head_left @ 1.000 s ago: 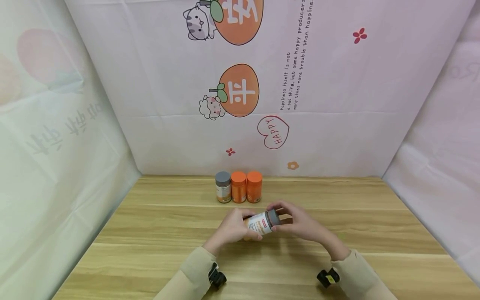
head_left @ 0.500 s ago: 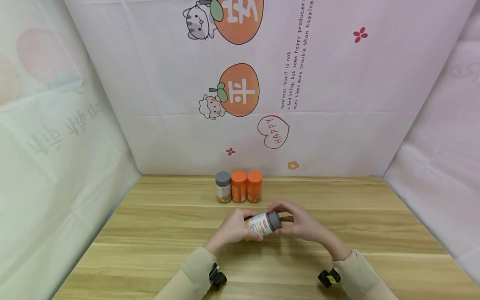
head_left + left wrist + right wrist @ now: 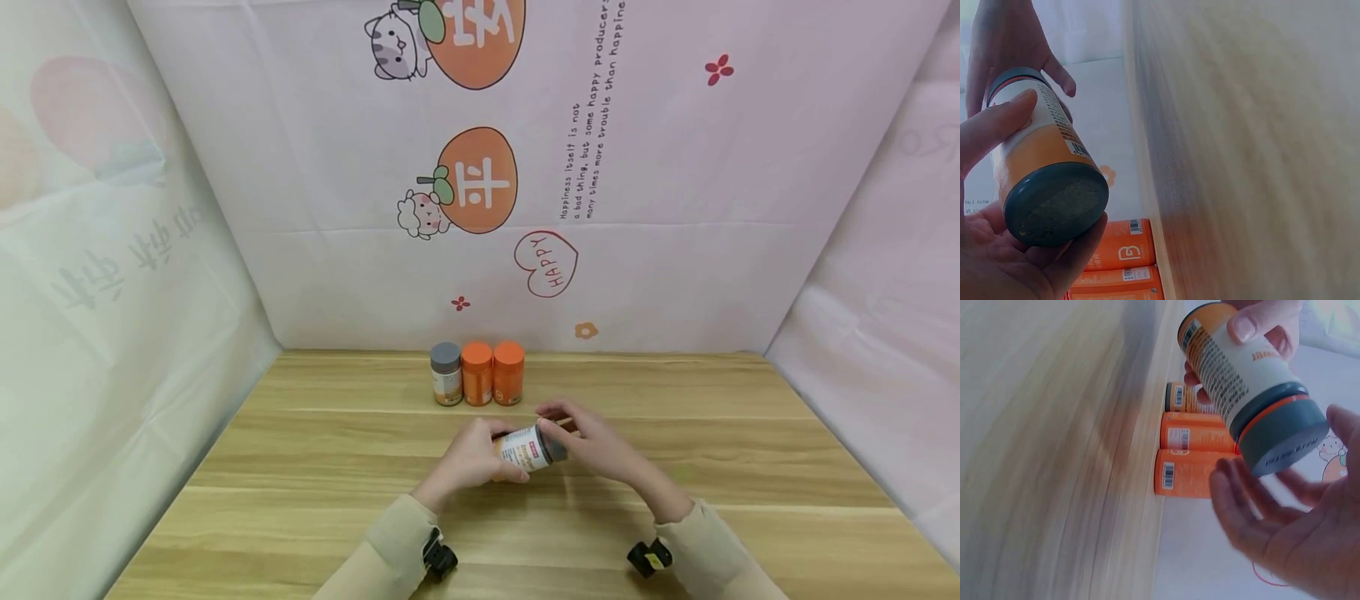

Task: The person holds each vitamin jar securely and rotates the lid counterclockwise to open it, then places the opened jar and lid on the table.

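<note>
My left hand [image 3: 472,454] grips a white and orange supplement bottle [image 3: 521,450] by its body, thumb across the label. The bottle lies tilted in the air over the table, its dark grey cap [image 3: 1282,434] pointing right. Around that cap my right hand [image 3: 603,446] is spread with loosely bent fingers. In the right wrist view, fingers [image 3: 1254,506] hang just below the cap and the thumb is at its far side, with gaps visible. The cap sits on the bottle, an orange ring showing under it. From the left wrist view the bottle's dark base [image 3: 1057,203] faces the camera.
Behind the hands, a grey-capped bottle [image 3: 447,375] and two orange bottles [image 3: 477,375] stand upright in a row on the wooden table [image 3: 337,467]. A printed white cloth [image 3: 652,283] hangs at the back, with more cloth at both sides.
The fingers and thumb of my right hand have come off the cap and shifted, the thumb now higher and over the cap's near side. The left hand keeps its grip, moving slightly right.
</note>
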The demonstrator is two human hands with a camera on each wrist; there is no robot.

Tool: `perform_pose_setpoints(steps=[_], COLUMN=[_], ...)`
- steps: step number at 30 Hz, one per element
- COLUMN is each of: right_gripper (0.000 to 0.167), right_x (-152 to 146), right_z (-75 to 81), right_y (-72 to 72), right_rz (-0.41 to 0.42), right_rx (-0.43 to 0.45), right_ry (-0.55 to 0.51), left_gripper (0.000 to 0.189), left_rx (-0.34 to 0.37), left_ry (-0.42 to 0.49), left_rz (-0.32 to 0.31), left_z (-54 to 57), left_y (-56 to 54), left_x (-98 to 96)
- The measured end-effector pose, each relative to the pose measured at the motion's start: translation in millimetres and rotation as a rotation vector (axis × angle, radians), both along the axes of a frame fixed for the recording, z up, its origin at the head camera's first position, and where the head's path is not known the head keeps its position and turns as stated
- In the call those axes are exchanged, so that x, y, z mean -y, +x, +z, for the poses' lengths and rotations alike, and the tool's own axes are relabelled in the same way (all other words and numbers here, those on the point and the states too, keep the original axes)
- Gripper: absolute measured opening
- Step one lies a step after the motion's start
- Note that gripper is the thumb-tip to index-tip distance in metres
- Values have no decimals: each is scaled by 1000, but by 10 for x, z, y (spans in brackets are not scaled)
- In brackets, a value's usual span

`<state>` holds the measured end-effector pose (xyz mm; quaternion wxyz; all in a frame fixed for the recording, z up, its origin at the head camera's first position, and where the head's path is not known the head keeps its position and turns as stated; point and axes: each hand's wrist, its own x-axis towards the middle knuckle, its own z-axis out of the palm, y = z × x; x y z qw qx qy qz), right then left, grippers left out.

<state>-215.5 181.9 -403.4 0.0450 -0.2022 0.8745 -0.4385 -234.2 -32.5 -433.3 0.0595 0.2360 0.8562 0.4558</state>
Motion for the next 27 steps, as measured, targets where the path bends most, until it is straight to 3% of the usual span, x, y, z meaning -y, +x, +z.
perform_pose_setpoints(steps=[5,11,27], right_gripper=[42,45,45], right_x=[32,44,27], right_z=[-4,-19,-37], right_y=[8,4,3], right_rz=[-81,-123,-132], right_rx=[87,149,172], right_ry=[11,-15,-66], left_gripper=[57,57,57], left_rx=[-2,0,0], left_ry=[-3,4,3], left_rz=[10,17,29], left_z=[6,8,6], left_y=[12,14,6], left_x=[-12,-12,-6])
